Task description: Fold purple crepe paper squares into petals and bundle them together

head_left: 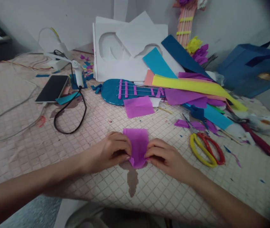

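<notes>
A small piece of purple crepe paper is stretched between my two hands, low over the tabletop. My left hand pinches its lower left corner, where the edge is creased. On the opposite side, my right hand grips the lower right corner between thumb and fingers. Just beyond lies another purple paper square, flat on the table. Behind that rests a blue paper guitar with purple bars and thin strings along its neck. Scissors with yellow and red handles lie to the right of my right hand.
Strips of yellow and blue paper pile up at the back right, beside a blue bag. White cut-out boards lean on the wall. A phone, black cord loop and dark red-handled tool lie around.
</notes>
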{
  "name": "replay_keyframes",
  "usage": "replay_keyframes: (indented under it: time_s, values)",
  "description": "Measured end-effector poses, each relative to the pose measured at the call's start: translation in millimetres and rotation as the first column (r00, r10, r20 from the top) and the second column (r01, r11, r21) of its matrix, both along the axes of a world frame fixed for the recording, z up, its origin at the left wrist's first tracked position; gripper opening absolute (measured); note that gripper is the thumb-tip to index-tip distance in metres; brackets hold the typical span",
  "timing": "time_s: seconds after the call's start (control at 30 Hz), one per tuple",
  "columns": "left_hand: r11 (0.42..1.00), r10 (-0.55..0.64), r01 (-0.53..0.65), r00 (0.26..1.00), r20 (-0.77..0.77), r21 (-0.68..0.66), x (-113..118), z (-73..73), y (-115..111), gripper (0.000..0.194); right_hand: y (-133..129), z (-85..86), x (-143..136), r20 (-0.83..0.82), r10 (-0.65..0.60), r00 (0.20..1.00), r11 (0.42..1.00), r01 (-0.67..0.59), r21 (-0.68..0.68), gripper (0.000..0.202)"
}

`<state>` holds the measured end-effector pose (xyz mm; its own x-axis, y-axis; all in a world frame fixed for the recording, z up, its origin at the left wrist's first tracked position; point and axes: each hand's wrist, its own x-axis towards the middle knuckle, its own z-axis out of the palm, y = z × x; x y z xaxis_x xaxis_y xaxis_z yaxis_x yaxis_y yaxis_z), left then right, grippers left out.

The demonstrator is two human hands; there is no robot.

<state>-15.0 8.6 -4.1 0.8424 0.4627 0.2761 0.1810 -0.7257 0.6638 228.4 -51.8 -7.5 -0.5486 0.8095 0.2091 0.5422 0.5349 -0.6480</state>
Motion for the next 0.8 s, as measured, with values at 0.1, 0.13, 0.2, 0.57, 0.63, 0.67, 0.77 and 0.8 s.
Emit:
replay_keyframes:
  time_s: [0.1, 0.13, 0.2, 0.57, 0.63, 0.67, 0.77, 0.8]
  values:
    - [0.998, 0.044, -0.044, 0.999, -0.001, -0.037, 3, 0.7, -2, 0.008, 1, 4.2, -3, -0.015, -0.046, 0.999, 0.995, 0.044, -0.093, 0.006]
    - [0.997, 0.054, -0.054, 0.999, 0.001, -0.05, 4, 0.8, -4, 0.009, 2, 5.0, -4, -0.014, -0.065, 0.998, 0.991, 0.063, -0.119, 0.005]
    - [0.995, 0.074, -0.073, 0.997, 0.006, -0.073, 5, 0.7, -6, 0.01, 2, 5.7, -5, -0.008, -0.1, 0.995, 0.983, 0.098, -0.153, 0.006]
    - [0.999, 0.004, -0.011, 0.989, 0.145, 0.044, 28, 11.0, 18, 0.01, -1, 6.9, 13, -0.083, -0.247, 0.965, 0.908, 0.261, 0.329, 0.011]
    - [0.995, -0.068, 0.059, 0.99, 0.12, 0.077, 31, 10.2, 27, 0.01, -1, 5.9, 18, -0.005, -0.209, 0.978, 0.928, 0.2, 0.316, 0.012]
    - [0.993, -0.092, 0.084, 0.991, 0.101, 0.082, 31, 8.6, 29, 0.01, -1, 5.3, 20, 0.028, -0.18, 0.983, 0.949, 0.166, 0.269, 0.011]
    - [0.993, -0.101, 0.097, 0.994, 0.049, 0.069, 30, 1.4, 29, 0.008, 2, 3.4, 20, 0.06, -0.102, 0.993, 0.991, 0.096, 0.098, 0.01]
    - [0.994, -0.097, 0.095, 0.995, 0.037, 0.06, 30, -0.8, 27, 0.007, 3, 3.0, 19, 0.054, -0.092, 0.994, 0.994, 0.089, 0.059, 0.01]
